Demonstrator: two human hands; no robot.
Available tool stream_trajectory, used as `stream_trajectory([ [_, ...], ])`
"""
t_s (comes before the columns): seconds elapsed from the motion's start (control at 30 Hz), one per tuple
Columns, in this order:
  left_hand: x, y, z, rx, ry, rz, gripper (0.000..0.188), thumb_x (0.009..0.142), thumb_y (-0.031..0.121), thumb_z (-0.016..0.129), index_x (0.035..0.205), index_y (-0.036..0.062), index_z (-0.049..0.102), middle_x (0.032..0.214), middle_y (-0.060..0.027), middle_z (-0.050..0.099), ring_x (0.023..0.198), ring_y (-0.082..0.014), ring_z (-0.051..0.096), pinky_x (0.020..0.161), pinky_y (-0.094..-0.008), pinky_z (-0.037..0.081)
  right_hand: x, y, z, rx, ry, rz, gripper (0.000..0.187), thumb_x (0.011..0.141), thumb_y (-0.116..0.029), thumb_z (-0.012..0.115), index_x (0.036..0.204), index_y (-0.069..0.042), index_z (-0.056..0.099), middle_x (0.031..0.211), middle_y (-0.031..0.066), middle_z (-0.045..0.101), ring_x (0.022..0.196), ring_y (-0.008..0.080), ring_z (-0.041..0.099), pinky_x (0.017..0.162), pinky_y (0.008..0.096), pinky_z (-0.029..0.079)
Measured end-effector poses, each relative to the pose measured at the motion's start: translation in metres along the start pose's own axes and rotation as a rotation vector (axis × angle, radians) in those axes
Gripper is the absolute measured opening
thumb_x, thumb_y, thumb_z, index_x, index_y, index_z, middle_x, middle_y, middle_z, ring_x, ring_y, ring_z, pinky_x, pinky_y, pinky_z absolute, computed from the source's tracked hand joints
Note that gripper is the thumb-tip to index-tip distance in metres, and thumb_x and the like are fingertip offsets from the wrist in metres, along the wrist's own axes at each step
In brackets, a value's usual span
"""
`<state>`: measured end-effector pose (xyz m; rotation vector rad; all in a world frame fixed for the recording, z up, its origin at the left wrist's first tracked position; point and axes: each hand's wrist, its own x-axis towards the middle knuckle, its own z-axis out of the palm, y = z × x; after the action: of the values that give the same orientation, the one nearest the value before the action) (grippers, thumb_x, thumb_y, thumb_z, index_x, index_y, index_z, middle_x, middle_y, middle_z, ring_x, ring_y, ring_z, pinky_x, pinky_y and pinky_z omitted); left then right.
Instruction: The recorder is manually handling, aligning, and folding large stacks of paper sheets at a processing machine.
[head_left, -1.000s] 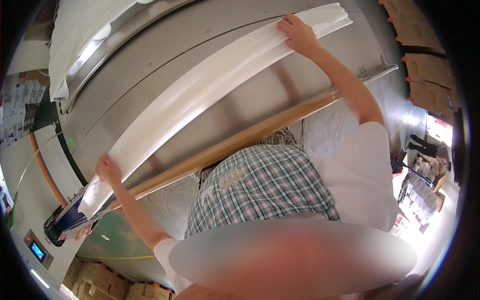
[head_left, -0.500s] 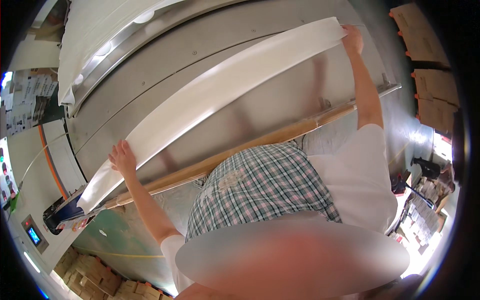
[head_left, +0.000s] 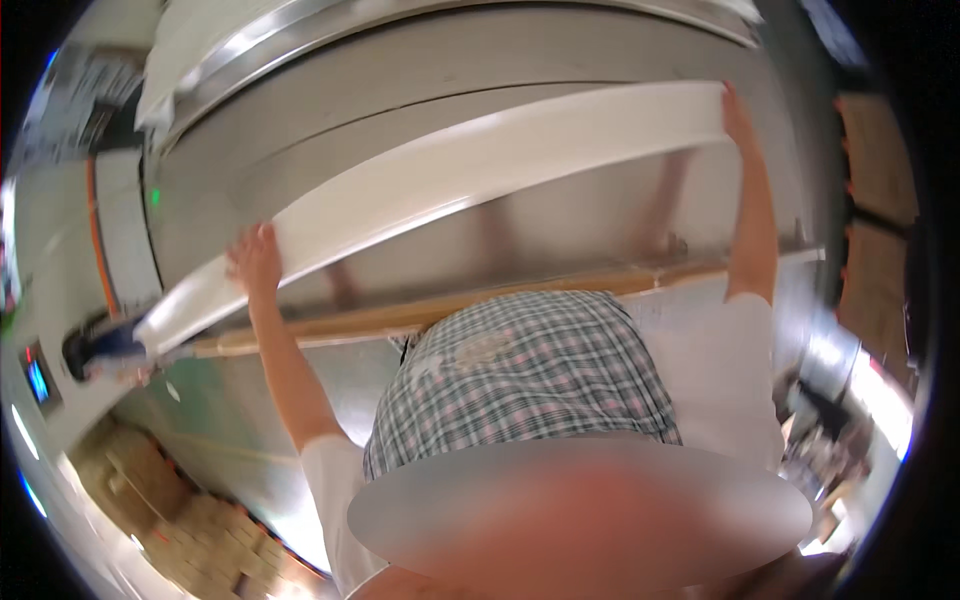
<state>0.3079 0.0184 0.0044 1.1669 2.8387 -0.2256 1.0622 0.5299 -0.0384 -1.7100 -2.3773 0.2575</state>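
A long white folded sheet of cloth [head_left: 480, 170] is stretched in front of a large grey metal machine [head_left: 420, 60]. My left hand [head_left: 256, 260] grips its lower left part, fingers curled over the edge. My right hand [head_left: 738, 112] holds the sheet's far right end, arm raised high. The sheet runs slanting from lower left to upper right, taut between both hands. Below it a wooden bar [head_left: 500, 305] runs along the machine's front. I wear a checked apron [head_left: 530, 380] over a white shirt.
A control panel with a small blue screen [head_left: 38, 378] sits at the far left beside an orange stripe [head_left: 98, 240]. Cardboard boxes [head_left: 190, 520] lie at the lower left. More brown boxes [head_left: 880, 200] stack at the right. More white cloth [head_left: 190, 40] lies on top of the machine.
Both hands have lifted the sheet higher and spread it flatter against the machine. My right hand moved right and up; my left hand rose and moved right along the sheet.
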Motion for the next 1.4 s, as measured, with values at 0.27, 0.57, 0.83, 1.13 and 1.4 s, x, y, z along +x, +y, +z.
stream_trajectory([
  [0.27, -0.037, -0.033, -0.034, 0.011, 0.263, -0.131, 0.041, 0.085, 0.044, 0.046, 0.119, 0.0219, 0.051, 0.132, -0.0111, 0.039, 0.124, -0.0345, 0.032, 0.095, -0.061, 0.023, -0.043, -0.054, -0.029, 0.587, -0.566, 0.127, 0.043, 0.089, -0.024, 0.049, 0.126, -0.003, 0.042, 0.117, 0.008, 0.051, 0.107, 0.014, 0.047, 0.091, 0.024, 0.036],
  [0.57, -0.104, -0.049, -0.027, -0.381, 0.576, -0.051, 0.033, 0.082, 0.027, 0.055, 0.113, 0.0147, 0.056, 0.125, -0.0105, 0.048, 0.121, -0.0252, 0.04, 0.1, -0.0495, 0.024, -0.097, -0.245, -0.057, 0.652, -1.26, 0.144, 0.07, 0.069, -0.032, 0.072, 0.128, -0.01, 0.041, 0.101, 0.0055, 0.058, 0.077, 0.0109, 0.056, 0.057, 0.0237, 0.045],
  [0.83, -0.102, -0.047, -0.033, -0.467, 0.694, -0.031, 0.025, 0.081, 0.026, 0.056, 0.1, 0.0109, 0.063, 0.111, -0.0104, 0.058, 0.11, -0.0252, 0.05, 0.099, -0.0462, 0.028, -0.121, -0.389, -0.003, 0.546, -1.482, -0.151, 0.066, 0.073, -0.031, 0.069, 0.127, -0.008, 0.04, 0.1, 0.0068, 0.058, 0.076, 0.0131, 0.057, 0.06, 0.0261, 0.048],
  [1.13, -0.105, -0.07, -0.038, -0.559, 0.574, 0.241, 0.029, 0.072, 0.024, 0.062, 0.096, 0.0077, 0.061, 0.11, -0.0134, 0.057, 0.108, -0.0284, 0.051, 0.093, -0.0434, 0.038, -0.16, -0.602, 0.044, 0.498, -1.542, -0.356, 0.06, 0.079, -0.04, 0.06, 0.125, -0.006, 0.039, 0.099, 0.0054, 0.055, 0.079, 0.0135, 0.057, 0.057, 0.0248, 0.049],
  [1.4, -0.075, -0.118, -0.057, -0.846, 0.292, 0.668, 0.028, 0.07, 0.012, 0.066, 0.096, 0.0041, 0.06, 0.107, -0.0121, 0.058, 0.108, -0.0278, 0.052, 0.093, -0.0451, 0.04, -0.169, -0.674, 0.105, 0.776, -0.997, -0.388, 0.035, 0.081, -0.019, 0.061, 0.111, -0.004, 0.052, 0.084, 0.004, 0.06, 0.073, 0.011, 0.057, 0.068, 0.024, 0.047],
])
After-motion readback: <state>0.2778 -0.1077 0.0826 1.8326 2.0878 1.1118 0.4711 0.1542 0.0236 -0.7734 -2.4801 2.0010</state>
